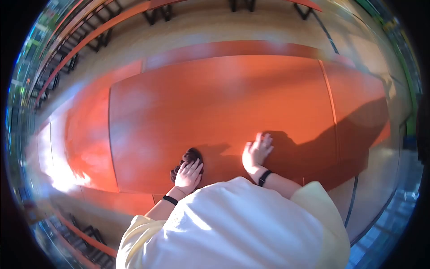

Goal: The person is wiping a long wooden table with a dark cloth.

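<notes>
My left hand [188,175] lies on a dark brown, bunched object [192,155] near the front edge of the orange table [215,103]. Its fingers are stretched over the object, which sticks out above and to the left of them; what it is I cannot make out. To the right, my right hand [257,151] is at the tabletop with its fingers spread and nothing in it. Each wrist has a black band.
A long orange bench [233,47] runs along the table's far side. More tables or benches with black legs stand at the upper left and lower left. Bright sunlight glares at the table's left end, and a shadow covers its right part.
</notes>
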{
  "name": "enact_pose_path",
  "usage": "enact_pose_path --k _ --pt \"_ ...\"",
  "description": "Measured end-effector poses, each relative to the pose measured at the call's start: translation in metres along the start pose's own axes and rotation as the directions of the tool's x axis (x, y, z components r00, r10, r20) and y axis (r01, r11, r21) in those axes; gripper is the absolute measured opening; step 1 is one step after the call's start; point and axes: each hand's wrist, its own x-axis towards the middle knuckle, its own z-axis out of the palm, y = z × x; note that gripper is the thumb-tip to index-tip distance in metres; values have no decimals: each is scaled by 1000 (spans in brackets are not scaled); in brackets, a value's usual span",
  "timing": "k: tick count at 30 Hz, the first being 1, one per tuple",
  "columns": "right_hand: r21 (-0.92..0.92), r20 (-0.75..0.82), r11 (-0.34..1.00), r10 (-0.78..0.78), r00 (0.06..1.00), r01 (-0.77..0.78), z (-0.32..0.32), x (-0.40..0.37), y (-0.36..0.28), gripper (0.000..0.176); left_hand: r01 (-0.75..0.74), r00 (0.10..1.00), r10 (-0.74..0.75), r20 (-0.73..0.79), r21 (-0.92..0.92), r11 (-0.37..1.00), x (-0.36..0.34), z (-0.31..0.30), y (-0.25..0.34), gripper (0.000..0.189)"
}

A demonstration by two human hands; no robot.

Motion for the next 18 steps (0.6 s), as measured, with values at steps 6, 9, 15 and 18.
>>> enact_pose_path --k 6,9,15,18 --pt "597 250 788 -360 899 149 -3 -32 -46 43 -258 965 263 -8 171 951 3 22 -5 50" --pt "815 320 579 -490 811 29 -41 -45 -29 29 -306 951 310 -2 154 939 -5 20 -20 51" --pt "397 -88 917 70 994 -30 -69 -146 98 21 -435 894 427 135 30 900 -8 13 -37 50" --pt "310 -183 897 381 906 -315 -76 -246 116 22 -457 872 453 187 -24 889 1 2 -35 48"
